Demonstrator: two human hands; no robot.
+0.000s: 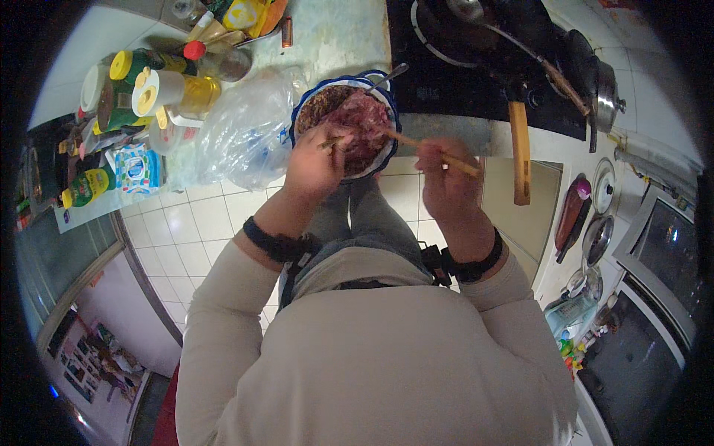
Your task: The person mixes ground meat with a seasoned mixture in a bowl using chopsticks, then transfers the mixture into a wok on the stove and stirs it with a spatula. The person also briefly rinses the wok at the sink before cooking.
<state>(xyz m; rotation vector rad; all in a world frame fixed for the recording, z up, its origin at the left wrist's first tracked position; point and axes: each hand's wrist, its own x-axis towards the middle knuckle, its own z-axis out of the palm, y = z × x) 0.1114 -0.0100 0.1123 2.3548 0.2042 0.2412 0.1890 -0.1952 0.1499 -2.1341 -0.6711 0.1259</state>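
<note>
A bowl with a scalloped blue rim (294, 120) stands at the counter's front edge in front of me. Reddish raw meat (360, 114) fills much of it, beside a dark brown grainy mass (323, 106). My right hand (450, 175), right of the bowl, grips a wooden chopstick (406, 139) whose tip reaches the meat. Over the bowl's near left side, my left hand (317, 167) is curled, with a short length of thin stick (330, 142) showing between its fingers. Its fingertips are partly hidden and blurred. A metal spoon handle (389, 77) sticks out over the far rim.
Left of the bowl lies a clear plastic bag (245, 128), with an oil bottle (198, 96) and several jars behind it. On the right is a black cooktop (446, 92) carrying a ladle (513, 39); a wooden pan handle (520, 150) juts past its front edge.
</note>
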